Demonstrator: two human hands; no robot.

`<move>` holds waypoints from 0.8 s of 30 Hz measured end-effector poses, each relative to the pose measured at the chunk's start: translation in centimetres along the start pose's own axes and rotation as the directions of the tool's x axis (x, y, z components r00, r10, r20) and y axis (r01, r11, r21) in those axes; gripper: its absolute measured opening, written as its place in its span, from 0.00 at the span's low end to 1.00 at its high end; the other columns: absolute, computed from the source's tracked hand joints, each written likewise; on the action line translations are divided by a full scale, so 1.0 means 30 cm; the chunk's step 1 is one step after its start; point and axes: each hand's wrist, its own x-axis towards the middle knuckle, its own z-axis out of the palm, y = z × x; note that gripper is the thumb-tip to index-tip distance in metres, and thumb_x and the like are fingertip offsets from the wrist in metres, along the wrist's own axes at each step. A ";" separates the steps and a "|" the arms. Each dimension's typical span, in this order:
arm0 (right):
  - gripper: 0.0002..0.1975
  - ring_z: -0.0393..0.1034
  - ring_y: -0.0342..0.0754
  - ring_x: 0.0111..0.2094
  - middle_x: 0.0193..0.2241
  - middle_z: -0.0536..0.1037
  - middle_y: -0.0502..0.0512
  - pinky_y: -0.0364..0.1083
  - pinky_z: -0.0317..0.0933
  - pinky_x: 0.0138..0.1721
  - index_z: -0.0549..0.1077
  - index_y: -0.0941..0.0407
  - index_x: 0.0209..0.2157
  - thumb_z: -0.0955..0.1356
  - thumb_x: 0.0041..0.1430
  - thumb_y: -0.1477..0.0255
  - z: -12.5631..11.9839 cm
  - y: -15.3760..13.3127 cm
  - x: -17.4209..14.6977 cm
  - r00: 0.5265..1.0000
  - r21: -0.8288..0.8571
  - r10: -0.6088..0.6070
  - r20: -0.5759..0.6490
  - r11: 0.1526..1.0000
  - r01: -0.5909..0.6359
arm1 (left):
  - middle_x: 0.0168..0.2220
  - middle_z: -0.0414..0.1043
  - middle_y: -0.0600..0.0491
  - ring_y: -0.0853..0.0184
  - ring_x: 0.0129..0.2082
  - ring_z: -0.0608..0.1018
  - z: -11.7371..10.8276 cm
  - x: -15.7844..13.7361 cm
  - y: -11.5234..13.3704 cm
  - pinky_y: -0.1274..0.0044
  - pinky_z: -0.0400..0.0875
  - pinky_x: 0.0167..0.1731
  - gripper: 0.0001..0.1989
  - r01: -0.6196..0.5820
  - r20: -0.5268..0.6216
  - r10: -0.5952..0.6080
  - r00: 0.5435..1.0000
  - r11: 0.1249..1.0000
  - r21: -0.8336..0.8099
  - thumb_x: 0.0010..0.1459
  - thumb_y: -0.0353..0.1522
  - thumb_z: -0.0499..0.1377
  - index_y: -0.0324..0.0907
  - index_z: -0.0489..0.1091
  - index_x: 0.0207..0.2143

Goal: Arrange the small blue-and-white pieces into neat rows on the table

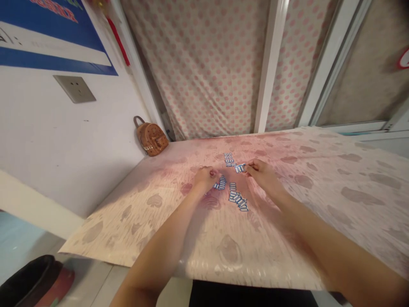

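My right hand pinches a small white piece with blue edges and stripes by its right end. Just beyond that piece, a cluster of similar blue-and-white striped pieces lies on the table. My left hand has its fingers curled closed beside another group of striped pieces, partly covering it. Whether anything is between the left fingertips is too small to make out. Nearer to me, between my forearms, a third overlapping row of striped pieces runs diagonally.
A patterned pinkish cloth covers the table. A small brown backpack-shaped bag stands in the far left corner against the wall. Behind the table hangs a dotted curtain. On the floor at lower left is a dark open bin.
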 end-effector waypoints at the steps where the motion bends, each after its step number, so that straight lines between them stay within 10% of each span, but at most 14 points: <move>1: 0.07 0.71 0.46 0.28 0.26 0.77 0.52 0.46 0.64 0.33 0.70 0.55 0.29 0.66 0.53 0.66 0.003 0.000 -0.002 1.000 -0.003 -0.014 0.000 1.000 0.014 | 0.33 0.78 0.50 0.65 0.33 0.77 0.008 0.009 -0.005 0.77 0.68 0.33 0.10 -0.024 -0.001 0.024 1.000 1.000 0.001 0.54 0.37 0.63 0.41 0.77 0.35; 14: 0.09 0.66 0.45 0.27 0.24 0.73 0.50 0.45 0.56 0.30 0.72 0.55 0.27 0.66 0.53 0.64 0.002 -0.081 -0.050 0.996 -0.090 -0.073 -0.049 0.994 0.068 | 0.24 0.72 0.56 0.71 0.23 0.74 0.051 0.038 -0.017 0.80 0.64 0.25 0.02 -0.020 0.040 0.028 0.999 0.981 -0.194 0.54 0.26 0.60 0.40 0.71 0.29; 18: 0.09 0.68 0.46 0.28 0.24 0.74 0.50 0.45 0.58 0.31 0.71 0.55 0.27 0.66 0.54 0.64 0.007 -0.061 -0.050 0.997 -0.095 -0.073 -0.021 0.993 0.071 | 0.24 0.73 0.55 0.71 0.24 0.75 0.014 0.036 -0.001 0.81 0.63 0.25 0.03 -0.010 -0.111 -0.020 0.994 0.964 -0.264 0.52 0.26 0.62 0.39 0.71 0.27; 24: 0.10 0.69 0.46 0.29 0.25 0.75 0.50 0.45 0.63 0.35 0.69 0.54 0.27 0.66 0.55 0.62 0.020 -0.054 -0.057 0.996 -0.071 -0.092 0.002 0.993 0.091 | 0.25 0.76 0.53 0.71 0.26 0.78 -0.030 0.007 0.039 0.80 0.70 0.30 0.02 -0.013 -0.115 -0.087 0.990 0.739 -0.674 0.52 0.27 0.63 0.37 0.73 0.28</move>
